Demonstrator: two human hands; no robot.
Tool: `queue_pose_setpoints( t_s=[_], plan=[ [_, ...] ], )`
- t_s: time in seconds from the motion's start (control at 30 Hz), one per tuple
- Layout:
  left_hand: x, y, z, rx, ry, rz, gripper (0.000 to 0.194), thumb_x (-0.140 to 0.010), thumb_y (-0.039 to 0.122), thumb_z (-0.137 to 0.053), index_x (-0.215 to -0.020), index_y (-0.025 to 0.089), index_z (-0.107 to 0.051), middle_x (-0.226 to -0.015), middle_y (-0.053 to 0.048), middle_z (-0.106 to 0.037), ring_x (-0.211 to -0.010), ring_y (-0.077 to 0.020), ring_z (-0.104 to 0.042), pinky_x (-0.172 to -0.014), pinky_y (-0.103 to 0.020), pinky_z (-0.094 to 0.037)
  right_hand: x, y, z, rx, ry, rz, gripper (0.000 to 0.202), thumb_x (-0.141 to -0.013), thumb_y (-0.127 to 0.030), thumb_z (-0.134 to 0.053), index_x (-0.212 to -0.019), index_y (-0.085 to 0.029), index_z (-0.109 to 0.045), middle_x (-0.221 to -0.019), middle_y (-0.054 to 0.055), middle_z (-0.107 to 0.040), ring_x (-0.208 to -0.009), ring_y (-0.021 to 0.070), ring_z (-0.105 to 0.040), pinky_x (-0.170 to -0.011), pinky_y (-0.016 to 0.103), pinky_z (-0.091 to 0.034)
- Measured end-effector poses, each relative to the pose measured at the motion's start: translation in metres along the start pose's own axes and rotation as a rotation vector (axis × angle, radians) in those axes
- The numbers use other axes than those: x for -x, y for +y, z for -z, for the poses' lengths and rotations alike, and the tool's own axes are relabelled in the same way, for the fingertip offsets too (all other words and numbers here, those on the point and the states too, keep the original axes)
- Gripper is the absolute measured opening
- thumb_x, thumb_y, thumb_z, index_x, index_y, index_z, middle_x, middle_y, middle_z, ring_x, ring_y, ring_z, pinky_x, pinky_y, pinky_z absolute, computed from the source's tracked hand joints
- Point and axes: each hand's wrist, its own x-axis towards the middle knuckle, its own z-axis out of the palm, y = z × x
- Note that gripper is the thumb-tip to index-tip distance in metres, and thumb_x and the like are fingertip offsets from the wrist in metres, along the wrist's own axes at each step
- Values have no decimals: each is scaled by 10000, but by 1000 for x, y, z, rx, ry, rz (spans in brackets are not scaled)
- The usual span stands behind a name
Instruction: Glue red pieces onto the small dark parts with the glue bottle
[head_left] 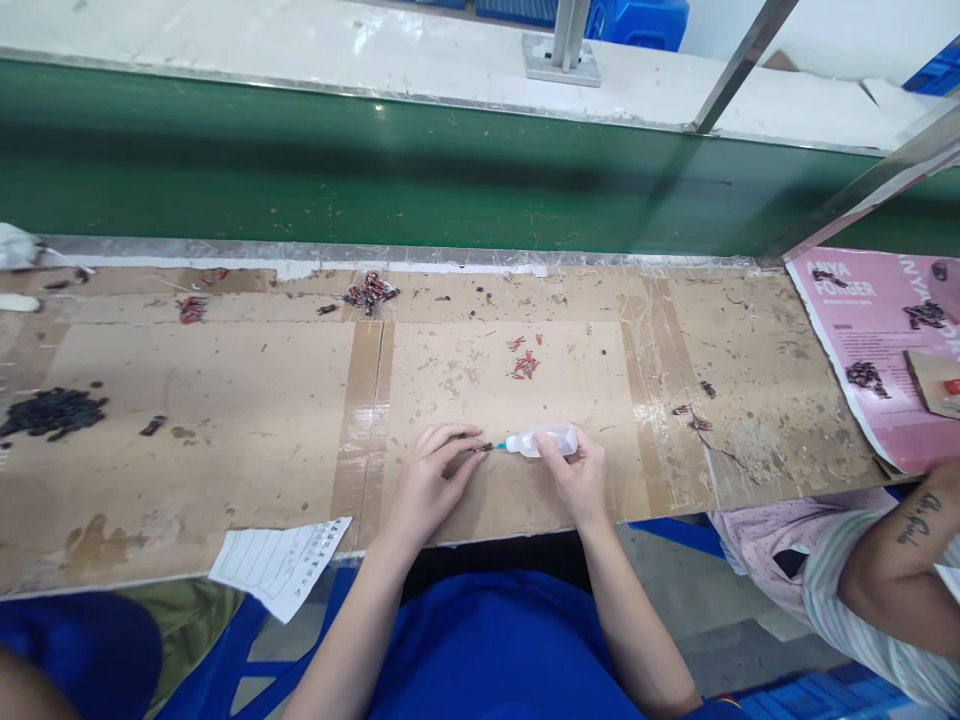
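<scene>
Close to the front edge of the cardboard-covered table, my left hand (439,472) pinches a small dark piece (487,447) between thumb and fingertips. My right hand (581,470) is wrapped round a translucent squeeze bottle (544,441) lying nearly level, its blue needle tip (502,446) pointing left. The tip meets or almost meets the dark piece; which of the two is too small to tell. Beyond my hands lies a loose cluster of small red parts (526,365).
A heap of black pieces (56,412) lies at the left, and a dark-red pile (370,292) farther back. A paper sheet (281,565) overhangs the front edge. A green panel (337,165) stands behind. Co-workers sit either side; one arm (900,540) shows at right.
</scene>
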Motion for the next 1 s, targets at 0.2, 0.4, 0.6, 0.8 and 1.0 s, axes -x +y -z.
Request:
queue_pose_setpoints(
  t_s=[0.2,0.4,0.6,0.8,1.0],
  plan=[
    [0,0,1,14,-2,23,112,-894,277,-586,-909,240,-690,-1003,-42,-704,-966,-203,-641,-866,-410,-529,-1,1,-1,17,-24,9,272,-736,-439,-675,-628,-197,-615,-584,4,-623,-552,155,-552,-524,267,-451],
    [2,-2,-2,8,16,19,99,-890,271,-594,-902,246,-689,-1000,-36,-705,-956,-199,-638,-856,-400,-526,-1,1,-1,6,-29,1,271,-740,-443,-669,-636,-197,-619,-591,8,-628,-551,159,-557,-524,273,-452],
    [2,-1,-2,-7,17,14,111,-898,271,-583,-901,244,-691,-997,-36,-703,-952,-197,-637,-853,-394,-527,0,1,-1,-7,-15,2,270,-755,-432,-664,-627,-200,-608,-588,7,-623,-558,162,-561,-532,279,-447],
    [2,-2,0,-10,16,3,110,-895,266,-587,-898,240,-694,-994,-39,-701,-952,-198,-638,-848,-390,-531,-1,4,2,-121,57,-41,232,-725,-413,-695,-665,-194,-645,-622,12,-651,-578,167,-575,-547,284,-456],
    [-9,-7,-6,-12,-7,-52,112,-891,275,-605,-917,234,-706,-972,-38,-711,-930,-195,-649,-842,-378,-534,-9,11,5,-486,281,-145,290,-685,-443,-717,-618,-188,-597,-555,-31,-569,-499,106,-480,-481,236,-373]
  ],
)
